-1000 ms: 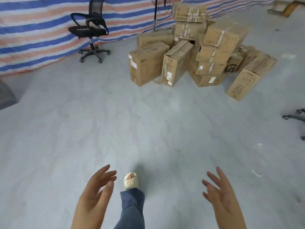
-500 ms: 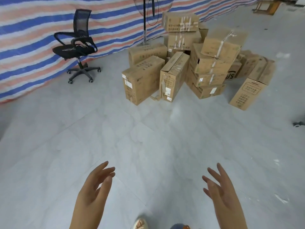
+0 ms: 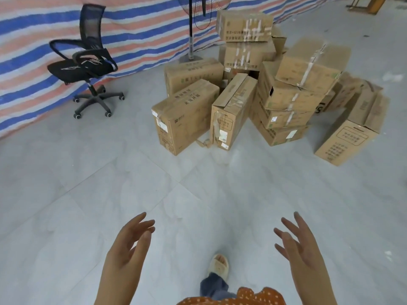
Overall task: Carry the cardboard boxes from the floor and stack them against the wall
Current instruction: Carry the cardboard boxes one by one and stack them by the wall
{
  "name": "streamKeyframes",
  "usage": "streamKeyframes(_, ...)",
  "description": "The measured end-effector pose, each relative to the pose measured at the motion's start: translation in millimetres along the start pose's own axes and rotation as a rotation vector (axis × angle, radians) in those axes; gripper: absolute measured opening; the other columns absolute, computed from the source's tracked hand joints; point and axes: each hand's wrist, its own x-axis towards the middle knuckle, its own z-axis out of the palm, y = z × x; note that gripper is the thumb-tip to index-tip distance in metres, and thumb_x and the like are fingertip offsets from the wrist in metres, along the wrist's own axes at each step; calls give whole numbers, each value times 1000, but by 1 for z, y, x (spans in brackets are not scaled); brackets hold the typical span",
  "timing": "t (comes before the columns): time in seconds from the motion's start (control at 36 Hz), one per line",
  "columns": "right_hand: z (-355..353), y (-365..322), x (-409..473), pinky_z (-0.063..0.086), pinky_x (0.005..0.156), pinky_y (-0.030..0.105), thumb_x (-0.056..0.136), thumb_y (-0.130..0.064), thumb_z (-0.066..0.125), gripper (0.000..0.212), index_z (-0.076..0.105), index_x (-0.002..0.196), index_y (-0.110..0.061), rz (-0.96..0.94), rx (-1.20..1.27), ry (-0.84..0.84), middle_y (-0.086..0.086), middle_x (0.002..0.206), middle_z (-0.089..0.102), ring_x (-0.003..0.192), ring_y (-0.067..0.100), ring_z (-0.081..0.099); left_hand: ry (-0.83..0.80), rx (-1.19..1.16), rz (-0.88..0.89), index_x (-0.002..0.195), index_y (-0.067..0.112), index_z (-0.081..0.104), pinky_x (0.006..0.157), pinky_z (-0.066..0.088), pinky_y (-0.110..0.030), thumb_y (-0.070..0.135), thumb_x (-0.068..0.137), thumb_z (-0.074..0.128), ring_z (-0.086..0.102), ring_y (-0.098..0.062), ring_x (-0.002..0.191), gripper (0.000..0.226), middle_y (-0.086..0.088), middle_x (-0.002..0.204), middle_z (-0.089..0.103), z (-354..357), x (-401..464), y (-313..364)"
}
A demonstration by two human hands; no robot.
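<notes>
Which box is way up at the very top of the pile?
The taped box at the back, beside the fan pole. It sits on another box, and its top is higher than every other box's.

The fan (image 3: 191,29) was cut off by the top edge, only part of its cage being seen. Boxes at the back of the pile (image 3: 279,40) were largely hidden by those in front. The print on the boxes was too blurred to be read. Both forearms were cut off at the bottom edge.

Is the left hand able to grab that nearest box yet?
Probably not yet. The left hand hangs open, with bare floor between it and the nearest box; nothing blocks the way.
</notes>
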Motion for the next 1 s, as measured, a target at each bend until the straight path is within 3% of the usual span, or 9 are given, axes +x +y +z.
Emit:
streamKeyframes(0.11, -1, -23, 82, 51, 90, 26, 46, -93, 56, 89, 40, 125, -55, -41, 7, -4, -32, 121, 58, 106, 0, 63, 48, -66, -4, 112, 25, 63, 86, 55, -34, 4, 94, 55, 68, -10, 98, 29, 7, 103, 72, 42, 62, 15)
streamKeyframes(0.28, 8, -31, 170, 52, 89, 30, 45, -91, 59, 90, 41, 125, -54, -9, 13, -36, -29, 122, 59, 108, 4, 63, 64, -71, -53, 110, 22, 63, 83, 54, -25, -1, 94, 47, 69, -9, 94, 32, 6, 101, 73, 83, 138, 33)
streamKeyframes(0.36, 21, -33, 207, 52, 90, 31, 52, -87, 58, 83, 40, 125, -53, 15, -11, -38, -30, 122, 58, 108, 4, 63, 84, -56, -73, 108, 23, 63, 84, 55, -28, -1, 94, 47, 69, -12, 94, 32, 5, 100, 73, 99, 178, 41)
streamKeyframes(0.53, 59, -41, 290, 54, 89, 28, 52, -87, 55, 78, 40, 123, -57, 46, -11, 9, -30, 122, 58, 109, 2, 62, 42, -42, -87, 108, 26, 62, 95, 49, -48, 4, 95, 47, 67, -21, 100, 30, -4, 107, 71, 130, 277, 58)
streamKeyframes(0.61, 87, -52, 336, 53, 87, 32, 54, -88, 57, 76, 40, 121, -57, 47, 23, 61, -29, 118, 60, 106, 1, 63, 2, -47, -71, 107, 28, 62, 93, 54, -41, 7, 95, 51, 67, -20, 100, 27, -1, 102, 72, 139, 340, 72)
streamKeyframes(0.67, 106, -63, 364, 52, 90, 37, 67, -74, 57, 58, 40, 120, -56, 70, 42, 81, -26, 118, 59, 104, 2, 63, -33, -51, -53, 107, 30, 63, 90, 55, -32, 13, 93, 59, 68, -16, 99, 23, 4, 100, 73, 144, 384, 86)
streamKeyframes(0.78, 137, -82, 415, 56, 84, 28, 44, -92, 57, 86, 41, 121, -56, 72, 41, 142, -25, 119, 60, 106, 1, 63, -65, -25, -20, 110, 28, 63, 93, 49, -40, 6, 94, 51, 67, -13, 98, 30, 6, 102, 72, 149, 459, 111)
streamKeyframes(0.92, 165, -92, 474, 48, 98, 44, 39, -98, 48, 90, 37, 118, -57, 138, 2, 154, -19, 128, 53, 111, 12, 60, -110, 38, -61, 108, 30, 63, 94, 51, -42, 5, 95, 49, 67, -17, 101, 31, 6, 100, 73, 172, 538, 120)
streamKeyframes(1.0, 170, -91, 509, 45, 101, 49, 44, -96, 48, 82, 36, 116, -57, 199, -42, 182, -25, 125, 51, 114, 16, 58, -164, 68, -100, 107, 30, 64, 93, 53, -41, 4, 95, 50, 67, -16, 100, 32, 7, 100, 73, 197, 574, 122)
